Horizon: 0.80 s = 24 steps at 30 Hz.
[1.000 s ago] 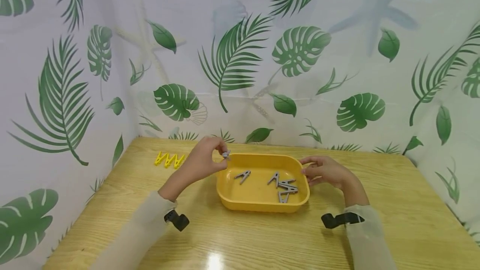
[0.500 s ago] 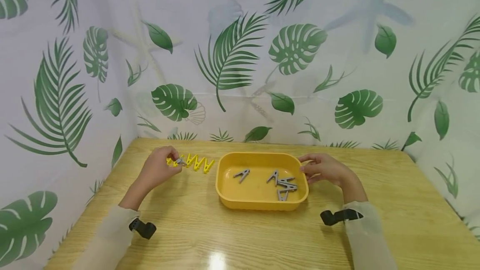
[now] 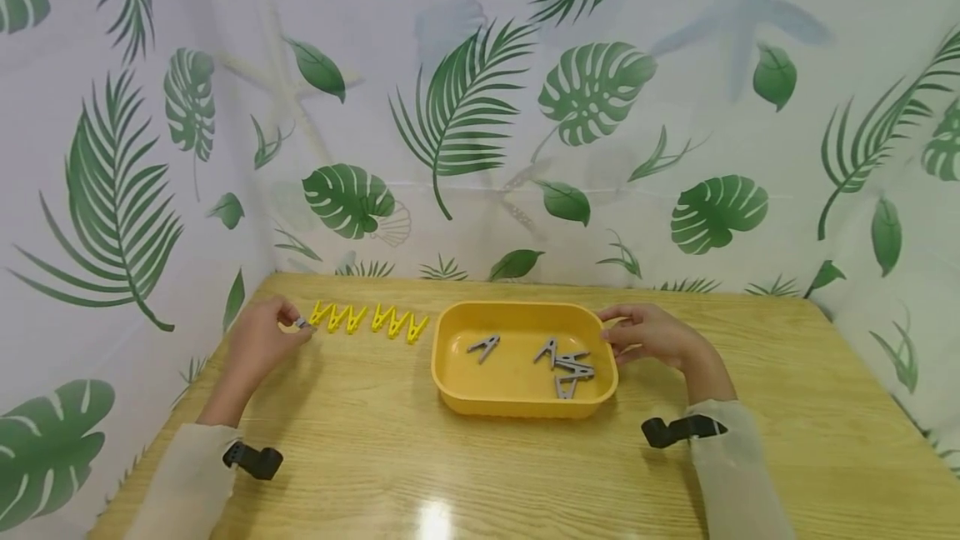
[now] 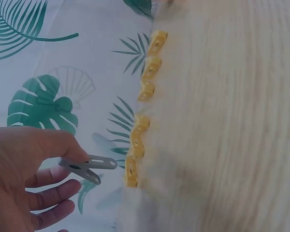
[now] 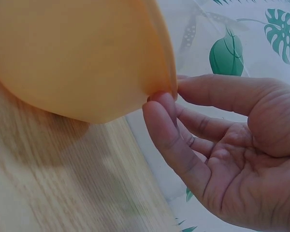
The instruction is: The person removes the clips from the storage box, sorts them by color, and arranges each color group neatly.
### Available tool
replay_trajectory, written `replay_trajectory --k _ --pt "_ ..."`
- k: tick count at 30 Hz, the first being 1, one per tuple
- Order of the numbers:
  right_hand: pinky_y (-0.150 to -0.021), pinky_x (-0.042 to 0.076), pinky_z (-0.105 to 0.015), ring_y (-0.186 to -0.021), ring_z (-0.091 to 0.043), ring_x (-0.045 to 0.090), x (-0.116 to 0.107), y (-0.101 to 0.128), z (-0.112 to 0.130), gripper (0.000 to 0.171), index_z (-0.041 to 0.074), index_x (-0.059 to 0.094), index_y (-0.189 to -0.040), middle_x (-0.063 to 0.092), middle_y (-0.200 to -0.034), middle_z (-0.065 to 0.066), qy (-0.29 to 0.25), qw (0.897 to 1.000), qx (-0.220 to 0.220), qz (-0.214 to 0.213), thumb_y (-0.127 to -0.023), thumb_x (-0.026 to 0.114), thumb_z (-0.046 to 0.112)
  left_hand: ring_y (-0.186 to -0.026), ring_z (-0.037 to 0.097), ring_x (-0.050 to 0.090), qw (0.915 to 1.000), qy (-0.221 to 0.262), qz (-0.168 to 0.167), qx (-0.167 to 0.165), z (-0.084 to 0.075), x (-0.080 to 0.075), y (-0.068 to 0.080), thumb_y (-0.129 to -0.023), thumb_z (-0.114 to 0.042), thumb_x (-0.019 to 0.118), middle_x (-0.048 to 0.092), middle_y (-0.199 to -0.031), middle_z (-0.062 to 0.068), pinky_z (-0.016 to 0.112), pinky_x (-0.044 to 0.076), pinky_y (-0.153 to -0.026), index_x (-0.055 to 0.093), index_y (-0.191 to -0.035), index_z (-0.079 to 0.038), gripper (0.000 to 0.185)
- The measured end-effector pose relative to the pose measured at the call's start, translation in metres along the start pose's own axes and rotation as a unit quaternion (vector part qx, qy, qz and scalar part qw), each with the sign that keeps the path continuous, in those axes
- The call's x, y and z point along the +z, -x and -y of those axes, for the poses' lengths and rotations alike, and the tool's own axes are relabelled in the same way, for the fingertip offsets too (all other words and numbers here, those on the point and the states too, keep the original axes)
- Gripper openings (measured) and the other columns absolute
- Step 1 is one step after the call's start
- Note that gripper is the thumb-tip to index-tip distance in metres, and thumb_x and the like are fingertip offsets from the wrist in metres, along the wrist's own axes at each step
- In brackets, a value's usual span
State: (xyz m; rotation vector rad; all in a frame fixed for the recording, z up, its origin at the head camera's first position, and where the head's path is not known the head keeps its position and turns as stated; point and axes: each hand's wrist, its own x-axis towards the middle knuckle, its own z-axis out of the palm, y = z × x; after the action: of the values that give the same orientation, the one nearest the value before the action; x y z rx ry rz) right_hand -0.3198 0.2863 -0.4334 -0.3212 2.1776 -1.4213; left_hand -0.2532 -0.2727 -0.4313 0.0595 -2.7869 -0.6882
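At the left end of a row of yellow clothespins (image 3: 354,320), my left hand (image 3: 258,340) pinches a grey clothespin (image 4: 94,164) between thumb and fingertips. In the left wrist view its two legs point toward the nearest yellow one. The yellow clothespins lie in two groups of three, with a small gap between the groups. My right hand (image 3: 660,340) grips the right rim of a yellow plastic basin (image 3: 525,408). Its thumb and fingers meet the wall from both sides in the right wrist view. Inside, several grey clothespins (image 3: 574,371) cluster at the right and one lies further left.
A light wood-grain table (image 3: 480,473) carries everything. Behind it and along both sides hangs a white cloth (image 3: 480,148) printed with green leaves, right against the table's back edge. Each wrist bears a black strap (image 3: 253,458) with a small camera.
My left hand has carried the grey clothespin left from over the basin, past the yellow row to its far end, uncovering the yellow clothespins. The right hand stays at the basin's rim.
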Motion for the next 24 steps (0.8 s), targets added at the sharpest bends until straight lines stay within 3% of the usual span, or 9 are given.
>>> replay_trajectory --k 9,14,20,24 --pt "-0.083 0.061 -0.039 -0.084 -0.018 0.069 -0.001 -0.001 -0.002 0.055 -0.008 0.045 -0.145 0.072 -0.101 -0.008 0.001 1.000 -0.001 -0.004 -0.100 0.064 0.018 -0.084 0.030 0.056 0.9990 -0.039 0.017 -0.013 0.012 0.011 0.008 -0.085 -0.026 0.081 0.063 -0.090 0.016 0.042 0.042 -0.072 0.064 -0.089 -0.002 0.030" --pt "-0.082 0.061 -0.038 -0.082 -0.018 0.070 -0.001 -0.001 -0.002 0.055 -0.008 0.045 -0.145 0.073 -0.101 -0.008 0.002 1.000 -0.002 -0.003 -0.100 0.064 0.018 -0.083 0.032 0.050 0.9973 -0.066 0.026 -0.021 0.016 0.016 0.012 -0.089 -0.030 0.077 0.057 -0.087 0.015 0.044 0.037 -0.074 0.059 -0.085 -0.003 0.033" --pt "-0.082 0.061 -0.039 -0.081 -0.018 0.070 -0.001 -0.001 -0.002 0.055 -0.007 0.045 -0.145 0.073 -0.100 -0.008 0.001 1.000 0.001 -0.005 -0.100 0.064 0.018 -0.093 0.042 0.048 0.9897 -0.100 0.087 -0.054 0.021 0.020 0.012 -0.090 -0.025 0.070 0.053 -0.096 0.022 0.058 0.038 -0.082 0.057 -0.089 -0.001 0.028" --pt "-0.082 0.061 -0.038 -0.080 -0.018 0.070 -0.001 -0.001 -0.002 0.055 -0.008 0.045 -0.145 0.073 -0.099 -0.007 0.001 1.000 0.001 -0.005 -0.100 0.064 0.018 -0.096 0.046 0.048 0.9853 -0.116 0.109 -0.062 0.024 0.021 0.011 -0.089 -0.023 0.069 0.053 -0.095 0.024 0.063 0.039 -0.083 0.056 -0.088 0.000 0.027"
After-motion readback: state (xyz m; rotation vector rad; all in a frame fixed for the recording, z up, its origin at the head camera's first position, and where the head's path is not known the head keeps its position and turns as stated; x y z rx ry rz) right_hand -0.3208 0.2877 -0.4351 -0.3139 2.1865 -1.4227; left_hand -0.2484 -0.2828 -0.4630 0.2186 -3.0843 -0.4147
